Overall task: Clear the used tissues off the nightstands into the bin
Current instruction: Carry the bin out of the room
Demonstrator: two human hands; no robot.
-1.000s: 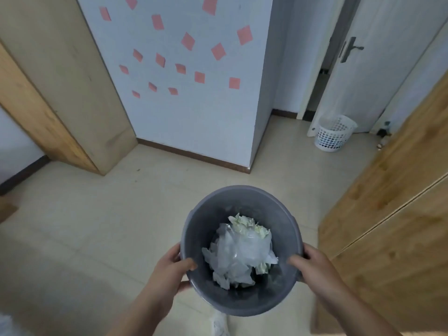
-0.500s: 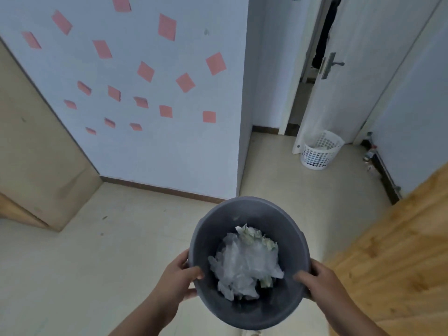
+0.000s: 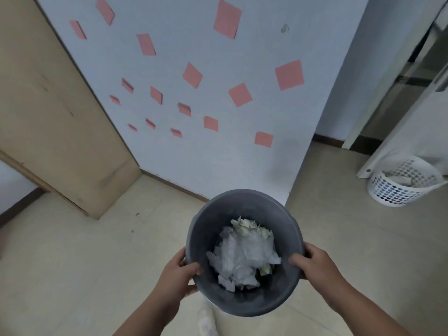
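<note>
I hold a round grey bin (image 3: 244, 202) in front of me, above the floor, low in the middle of the view. My left hand (image 3: 178, 272) grips its left rim with the thumb inside. On the opposite rim my right hand (image 3: 315, 264) grips the same way. Inside the bin lies a heap of crumpled white tissues (image 3: 242, 258), with some yellowish pieces at its far edge. No nightstand is in view.
A white wall (image 3: 218, 146) with several pink square notes stands straight ahead, its corner just past the bin. A wooden panel (image 3: 48, 112) leans on the left. At the right a white perforated basket (image 3: 404, 183) sits on the beige tile floor by a white door (image 3: 412, 122).
The view has swung left and closer to the pink-noted wall. The wooden door on the right has left the frame and the white basket has slid to the right edge. Both hands keep their grip.
</note>
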